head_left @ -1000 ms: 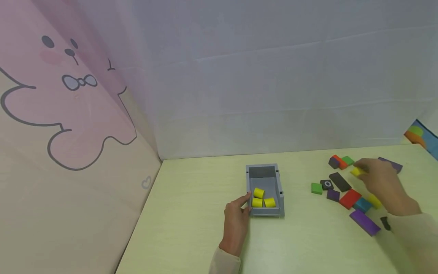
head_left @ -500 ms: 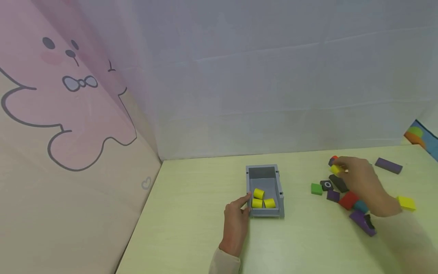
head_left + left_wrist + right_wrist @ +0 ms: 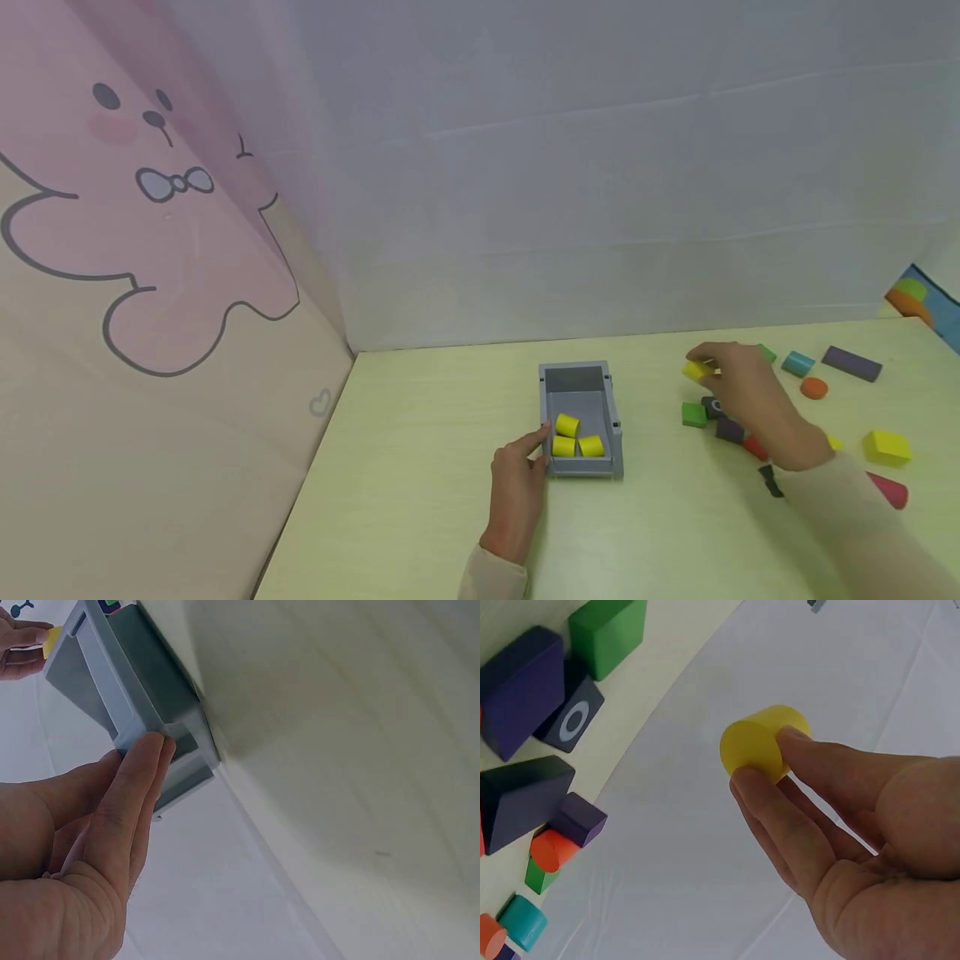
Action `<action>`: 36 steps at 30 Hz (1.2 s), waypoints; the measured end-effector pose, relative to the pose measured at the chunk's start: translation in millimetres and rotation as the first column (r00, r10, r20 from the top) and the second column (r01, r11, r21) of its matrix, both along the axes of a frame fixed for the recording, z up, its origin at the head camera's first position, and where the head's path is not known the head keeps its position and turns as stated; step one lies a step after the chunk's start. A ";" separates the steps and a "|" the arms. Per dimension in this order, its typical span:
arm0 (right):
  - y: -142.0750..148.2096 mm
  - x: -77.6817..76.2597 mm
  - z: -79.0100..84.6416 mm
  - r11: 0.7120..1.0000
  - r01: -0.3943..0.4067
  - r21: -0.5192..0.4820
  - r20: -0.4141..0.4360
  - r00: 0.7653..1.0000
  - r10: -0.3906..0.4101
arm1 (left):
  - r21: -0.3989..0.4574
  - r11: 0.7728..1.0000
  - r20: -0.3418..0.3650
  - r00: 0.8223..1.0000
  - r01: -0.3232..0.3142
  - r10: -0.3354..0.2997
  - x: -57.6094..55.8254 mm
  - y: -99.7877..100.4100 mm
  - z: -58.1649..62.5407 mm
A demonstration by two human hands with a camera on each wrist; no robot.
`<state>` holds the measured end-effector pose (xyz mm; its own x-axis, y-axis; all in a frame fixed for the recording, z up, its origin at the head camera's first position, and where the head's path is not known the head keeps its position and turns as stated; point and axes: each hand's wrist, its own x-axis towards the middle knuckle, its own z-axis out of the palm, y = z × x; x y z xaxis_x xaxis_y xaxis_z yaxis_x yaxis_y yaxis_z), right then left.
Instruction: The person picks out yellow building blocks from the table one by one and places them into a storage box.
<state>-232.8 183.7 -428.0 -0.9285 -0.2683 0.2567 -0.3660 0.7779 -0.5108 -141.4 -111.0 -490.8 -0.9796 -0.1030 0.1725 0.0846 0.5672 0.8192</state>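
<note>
My left hand (image 3: 516,492) rests its fingertips against the left side of a small grey open box (image 3: 545,375). In the left wrist view, its straight fingers (image 3: 124,802) touch the box near a corner. Several yellow cylinders (image 3: 567,425) lie at the near end of the box. Over on the right, my right hand (image 3: 750,396) pinches another yellow cylinder (image 3: 754,746) between thumb and fingers, raised in front of the scattered blocks. Its round end face shows in the right wrist view.
Coloured blocks lie scattered to the right: a green block (image 3: 693,415), a purple bar (image 3: 852,363), a teal cylinder (image 3: 798,363), an orange cylinder (image 3: 813,388), a yellow block (image 3: 887,447) and a red piece (image 3: 891,490). A pale curtain (image 3: 600,208) hangs behind the table.
My right hand has moved left across the blocks, carrying the yellow cylinder toward the box. The left hand and the box have stayed in place.
</note>
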 end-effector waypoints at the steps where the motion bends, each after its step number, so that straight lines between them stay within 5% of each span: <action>1: -1.7 0.0 -0.2 1.000 -0.005 0.001 -0.003 1.000 0.005 | 0.000 1.000 0.002 1.000 0.000 0.000 0.1 0.0 0.0; 6: -10.2 1.4 0.1 1.000 -0.018 0.011 -0.021 1.000 0.018 | 0.004 1.000 0.000 1.000 0.001 -0.001 1.0 0.1 0.4; 12: -22.8 3.2 2.5 1.000 -0.018 0.006 0.055 0.998 0.018 | 0.013 1.000 0.003 1.000 0.002 -0.002 1.4 0.6 1.3; 36: -75.8 7.0 9.9 0.996 -0.081 -0.039 0.008 0.997 0.081 | 0.007 1.000 0.001 1.000 0.003 -0.003 1.6 -0.5 4.0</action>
